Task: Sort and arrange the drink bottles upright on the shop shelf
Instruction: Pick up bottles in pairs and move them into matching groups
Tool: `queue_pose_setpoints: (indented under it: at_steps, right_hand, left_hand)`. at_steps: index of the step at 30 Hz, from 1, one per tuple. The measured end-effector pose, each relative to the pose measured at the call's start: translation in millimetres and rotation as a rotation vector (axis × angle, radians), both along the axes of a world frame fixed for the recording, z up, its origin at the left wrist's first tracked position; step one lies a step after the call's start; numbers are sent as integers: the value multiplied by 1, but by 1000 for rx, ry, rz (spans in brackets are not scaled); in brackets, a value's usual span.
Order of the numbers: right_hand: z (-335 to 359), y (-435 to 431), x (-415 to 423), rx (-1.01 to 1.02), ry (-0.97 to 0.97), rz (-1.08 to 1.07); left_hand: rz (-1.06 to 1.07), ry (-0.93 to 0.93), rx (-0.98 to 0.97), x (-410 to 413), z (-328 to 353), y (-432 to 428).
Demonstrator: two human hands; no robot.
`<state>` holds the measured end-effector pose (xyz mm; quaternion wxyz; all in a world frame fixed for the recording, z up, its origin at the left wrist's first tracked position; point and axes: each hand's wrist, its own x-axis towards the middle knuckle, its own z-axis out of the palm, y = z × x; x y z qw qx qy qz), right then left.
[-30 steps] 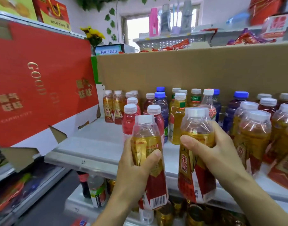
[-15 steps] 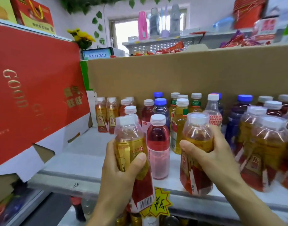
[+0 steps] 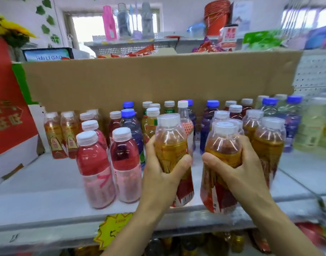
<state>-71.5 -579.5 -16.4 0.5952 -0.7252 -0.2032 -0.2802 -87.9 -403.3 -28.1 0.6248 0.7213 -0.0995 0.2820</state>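
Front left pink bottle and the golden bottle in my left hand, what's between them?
One more white-capped pink bottle stands upright between them on the shelf, seen in the head view.

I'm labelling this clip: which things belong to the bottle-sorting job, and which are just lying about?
Job: left hand, gripping the left amber bottle; right hand, gripping the right amber bottle; pink bottles; blue-capped bottles; shelf.
Lying about: cardboard sheet; red gift box; orange buckets; yellow price star.
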Motion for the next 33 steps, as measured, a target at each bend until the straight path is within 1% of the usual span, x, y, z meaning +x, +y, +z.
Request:
queue_pose_setpoints:
  at_steps: [3, 7, 13, 18, 19, 21, 23, 25, 26, 29, 33]
  right_hand:
    - [0, -30, -2, -16, 19, -63]
    - [3, -71, -1, 35, 30, -107]
    - [7, -124, -1, 86, 2, -213]
    - [3, -154, 19, 153, -25, -305]
    - [1, -158, 25, 161, -17, -303]
    - [-2, -163, 40, 145, 17, -284]
    - [-8, -167, 55, 104, 54, -253]
    - [-15, -173, 69, 80, 102, -211]
    - [-18, -176, 76, 77, 127, -192]
    - [-20, -181, 89, 79, 165, -132]
    - [-21, -175, 95, 62, 169, -107]
  left_hand:
    - [-33, 37, -16, 24, -4, -32]
    - [-44, 107, -21, 49, -22, -67]
    - [35, 77, 13, 65, -32, -87]
    - [73, 76, 20, 65, -33, -88]
    - [99, 88, 38, 64, -33, -90]
    - [225, 68, 109, 59, -31, -95]
    - [358, -51, 212, 54, -26, -101]
    - [428, -168, 326, 53, -19, -109]
    - [442, -190, 370, 53, -17, -112]
    - [472, -163, 434, 57, -12, -120]
    - [505, -155, 460, 61, -16, -120]
